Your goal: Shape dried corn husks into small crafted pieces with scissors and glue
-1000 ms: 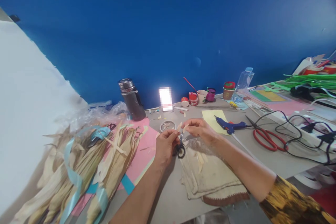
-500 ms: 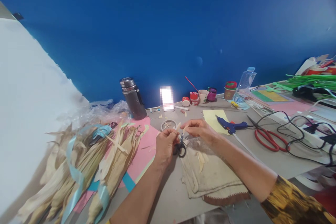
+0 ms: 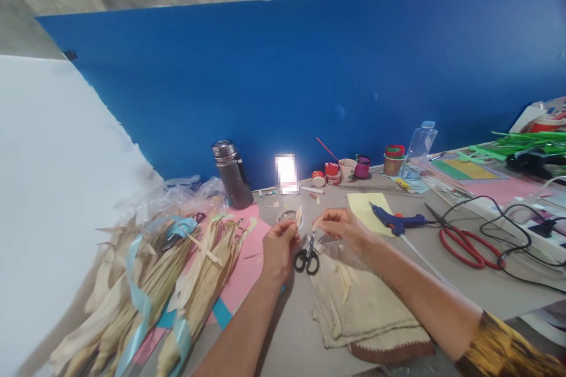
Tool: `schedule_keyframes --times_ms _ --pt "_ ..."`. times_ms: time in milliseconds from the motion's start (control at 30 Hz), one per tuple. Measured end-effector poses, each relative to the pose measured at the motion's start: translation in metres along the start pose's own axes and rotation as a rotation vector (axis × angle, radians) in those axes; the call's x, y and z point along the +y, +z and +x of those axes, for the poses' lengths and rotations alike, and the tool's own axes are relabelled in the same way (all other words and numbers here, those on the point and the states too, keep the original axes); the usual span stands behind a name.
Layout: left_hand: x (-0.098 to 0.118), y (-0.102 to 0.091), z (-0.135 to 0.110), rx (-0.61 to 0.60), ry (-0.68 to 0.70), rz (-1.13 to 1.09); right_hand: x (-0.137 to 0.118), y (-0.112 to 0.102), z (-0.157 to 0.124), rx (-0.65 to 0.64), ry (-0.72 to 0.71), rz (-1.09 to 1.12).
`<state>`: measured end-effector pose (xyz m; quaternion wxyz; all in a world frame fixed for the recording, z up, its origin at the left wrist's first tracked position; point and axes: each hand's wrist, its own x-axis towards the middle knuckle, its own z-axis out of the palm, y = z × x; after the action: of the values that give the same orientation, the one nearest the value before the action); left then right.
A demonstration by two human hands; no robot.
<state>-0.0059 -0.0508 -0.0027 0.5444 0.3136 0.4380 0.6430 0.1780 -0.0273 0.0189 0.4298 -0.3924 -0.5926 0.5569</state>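
Forearms converge over the tabletop (image 3: pixel 292 339), the left one (image 3: pixel 250 318) climbing from the bottom edge, the right one (image 3: pixel 420 283) slanting in long and low from the right, a yellow-and-black sleeve (image 3: pixel 495 339) pushed back near the elbow. And look how near the two hands are, level with each other, just a slim gap between them! Left hand (image 3: pixel 279 241): back turned up and outward, fingers curled, thumb and forefinger pinching a pale husk piece (image 3: pixel 299 216) that stands upright from the grip. Right hand (image 3: pixel 342 228): wrist nearly straight, knuckles up, forefinger and thumb stretched towards the left and closed on what looks like a smaller pale sliver (image 3: pixel 316 224), though it is mostly covered.

Right below that gap, the black-handled scissors (image 3: pixel 312 246) lie with loops towards the person and blades pointing up at the right fingertips; whether they touch, I can't tell. White ring (image 3: pixel 289 212) just behind the left hand, partly hidden by it. Folded beige cloth (image 3: pixel 371 312) sits beneath the right forearm, with pale scraps (image 3: pixel 345 284) on top. Out to the left, husk bundles (image 3: pixel 203 288) spread over pink paper (image 3: pixel 247 259), light-blue ribbon (image 3: pixel 140 300) trailing across; over on the right, a blue glue gun (image 3: pixel 398 222) rests partly on yellow paper (image 3: pixel 360 205), red-handled scissors (image 3: pixel 465 241) beside it.
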Motion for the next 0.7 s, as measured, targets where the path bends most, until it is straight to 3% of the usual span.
schedule_keyframes --times_ms 233,500,700 --pt "0.005 -0.001 -0.001 0.065 0.078 0.031 0.003 -0.002 0.001 0.024 0.005 -0.011" --pt "0.005 -0.011 0.009 0.116 0.052 0.156 0.006 -0.006 0.005 0.043 0.013 -0.081" --pt "0.005 -0.021 0.020 0.153 0.177 0.339 0.009 -0.009 0.007 0.011 0.003 -0.093"
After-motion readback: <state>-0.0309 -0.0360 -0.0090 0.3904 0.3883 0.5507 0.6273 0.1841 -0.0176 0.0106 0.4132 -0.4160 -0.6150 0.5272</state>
